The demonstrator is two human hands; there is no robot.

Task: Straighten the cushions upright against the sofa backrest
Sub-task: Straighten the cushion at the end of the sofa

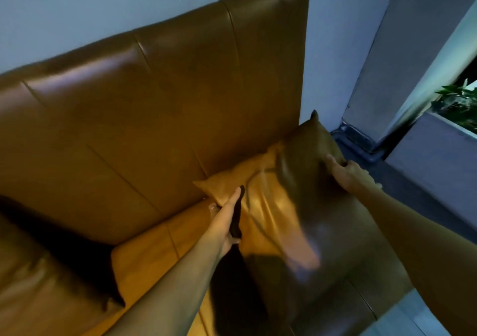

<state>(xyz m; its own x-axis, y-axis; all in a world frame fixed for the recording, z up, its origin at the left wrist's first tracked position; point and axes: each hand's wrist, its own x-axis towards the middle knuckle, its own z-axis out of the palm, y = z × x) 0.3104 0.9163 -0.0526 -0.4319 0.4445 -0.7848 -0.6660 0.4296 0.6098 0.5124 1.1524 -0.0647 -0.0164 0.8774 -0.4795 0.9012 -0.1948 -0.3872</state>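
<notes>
A brown leather cushion [281,206] lies tilted on the right end of the sofa seat, its top edge near the backrest [154,108]. My left hand [227,222] grips the cushion's left edge, fingers curled under it. My right hand [348,173] holds the cushion's upper right edge. A second brown cushion [51,279] lies at the lower left on the seat, with a dark shadow behind it. The motion blurs the held cushion's surface.
The tan sofa seat [149,258] shows between the two cushions. A pale wall stands behind the sofa. To the right are a grey pillar [402,51], a dark floor strip [366,150] and a planter with green leaves [459,103].
</notes>
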